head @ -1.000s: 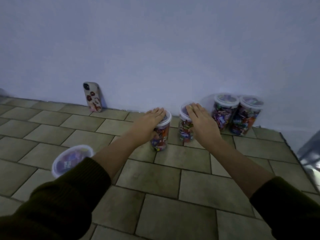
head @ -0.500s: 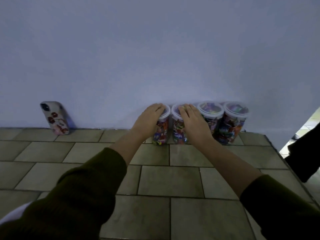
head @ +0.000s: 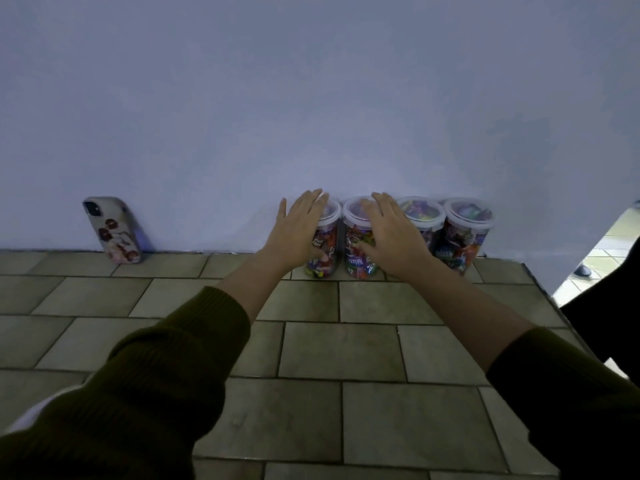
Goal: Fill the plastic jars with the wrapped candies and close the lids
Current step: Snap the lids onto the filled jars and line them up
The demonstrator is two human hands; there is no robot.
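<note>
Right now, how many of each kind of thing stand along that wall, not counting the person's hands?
Lidded candy jars: 4
Phone, leaning on the wall: 1
Total: 5

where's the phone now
Head view, far left: the white patterned-case phone leans against the wall on the tiled surface, well left of the leftmost candy jar.

Phone [head: 112, 230] (patterned case) against wall [head: 311, 98]
</note>
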